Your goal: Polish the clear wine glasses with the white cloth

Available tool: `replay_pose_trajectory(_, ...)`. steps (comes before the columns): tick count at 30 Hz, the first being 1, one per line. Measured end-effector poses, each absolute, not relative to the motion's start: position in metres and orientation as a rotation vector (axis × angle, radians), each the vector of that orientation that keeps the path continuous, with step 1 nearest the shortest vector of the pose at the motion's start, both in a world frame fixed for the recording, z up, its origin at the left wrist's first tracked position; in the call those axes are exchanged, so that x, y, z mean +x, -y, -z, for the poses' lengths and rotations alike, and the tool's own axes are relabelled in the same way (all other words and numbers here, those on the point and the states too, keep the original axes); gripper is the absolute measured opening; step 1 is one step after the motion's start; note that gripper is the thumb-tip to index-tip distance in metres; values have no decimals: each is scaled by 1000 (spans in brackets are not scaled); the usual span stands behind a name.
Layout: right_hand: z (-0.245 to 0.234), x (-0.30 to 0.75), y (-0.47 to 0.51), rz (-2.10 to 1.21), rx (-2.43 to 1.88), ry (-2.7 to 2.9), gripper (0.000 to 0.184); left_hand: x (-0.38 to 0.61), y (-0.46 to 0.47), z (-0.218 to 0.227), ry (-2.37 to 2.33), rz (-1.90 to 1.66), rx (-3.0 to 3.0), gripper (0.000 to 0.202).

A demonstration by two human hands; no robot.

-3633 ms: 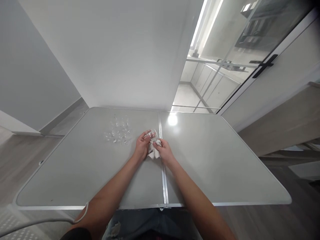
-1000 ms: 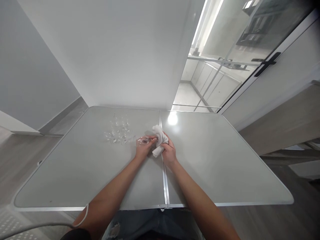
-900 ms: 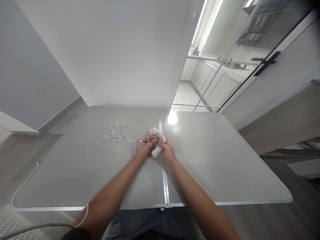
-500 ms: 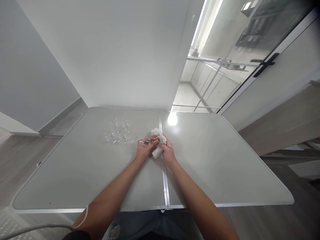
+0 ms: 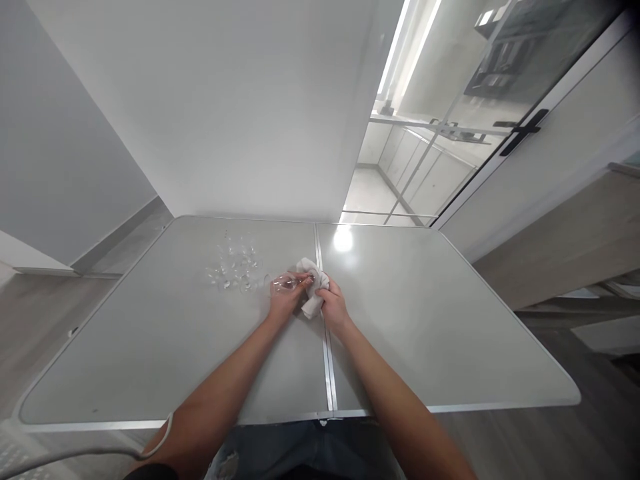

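A small clear glass (image 5: 283, 284) lies on its side in the fingers of my left hand (image 5: 283, 303), its mouth turned right. My right hand (image 5: 333, 308) is closed round a crumpled white cloth (image 5: 311, 293) and presses it against the mouth of the glass. Both hands are just above the middle of the grey table (image 5: 410, 333), beside its centre seam.
Several other small clear glasses (image 5: 233, 268) stand in a cluster on the table, left of my hands. A white wall rises behind the table. A glass door with a black handle (image 5: 520, 131) is at the right.
3.6 s ago the glass was more upright with the cloth below it. It has since tipped on its side, and the cloth is now at its mouth. Over the last second the hands barely moved.
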State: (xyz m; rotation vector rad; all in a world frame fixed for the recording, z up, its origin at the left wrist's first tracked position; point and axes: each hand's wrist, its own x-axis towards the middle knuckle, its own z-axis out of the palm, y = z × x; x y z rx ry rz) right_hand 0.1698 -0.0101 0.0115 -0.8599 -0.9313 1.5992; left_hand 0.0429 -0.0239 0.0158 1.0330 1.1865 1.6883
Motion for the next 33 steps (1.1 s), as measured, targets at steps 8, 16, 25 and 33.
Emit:
replay_pose_trajectory(8, -16, 172, 11, -1552, -801, 860, 53, 42, 21, -11, -1295, -1670, 1034, 25)
replay_pose_trajectory(16, -11, 172, 11, -1530, -947, 942, 43, 39, 19, -12, -1285, -1817, 992, 24)
replay_pose_trajectory(25, -12, 172, 8, -1556, -860, 928, 48, 42, 21, -10, -1169, -1662, 1042, 22)
replay_pose_trajectory(33, -13, 178, 8, -1523, -868, 1028, 49, 39, 16, -7, -1342, -1764, 960, 25)
